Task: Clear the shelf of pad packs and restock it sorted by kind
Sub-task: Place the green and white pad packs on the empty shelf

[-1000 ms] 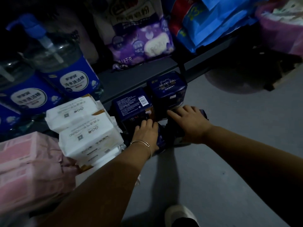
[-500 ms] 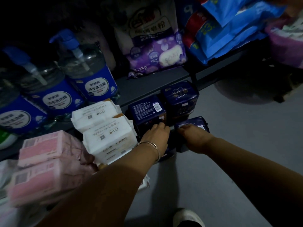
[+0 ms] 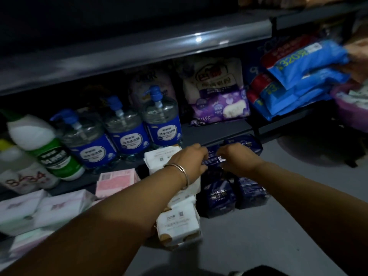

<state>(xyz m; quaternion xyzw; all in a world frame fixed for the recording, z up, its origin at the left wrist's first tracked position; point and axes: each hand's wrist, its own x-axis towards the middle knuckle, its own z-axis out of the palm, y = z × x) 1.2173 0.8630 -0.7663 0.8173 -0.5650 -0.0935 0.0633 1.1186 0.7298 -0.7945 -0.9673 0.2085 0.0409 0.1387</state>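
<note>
Navy pad pack (image 3: 214,157) is hanging between our hands — we are gripping it with left hand (image 3: 191,162) and right hand (image 3: 240,161), fingers curled round its ends — just above two more navy packs (image 3: 219,196) standing on the floor, right of the white packs (image 3: 177,220).

Dim, underexposed frame with a cool blue-grey cast. Only strong highlight is a small glare spot on the upper shelf edge (image 3: 197,39), so the light sits above and in front. Upper left of the frame is near black. Deep shadow under the shelf and on the floor (image 3: 298,226) at right centre. Motion blur softens the upper right and left edge; label text mid-frame is only partly legible. Wide-angle bending curves the shelf line toward the corners. Forearms at bottom are soft and noisy.
</note>
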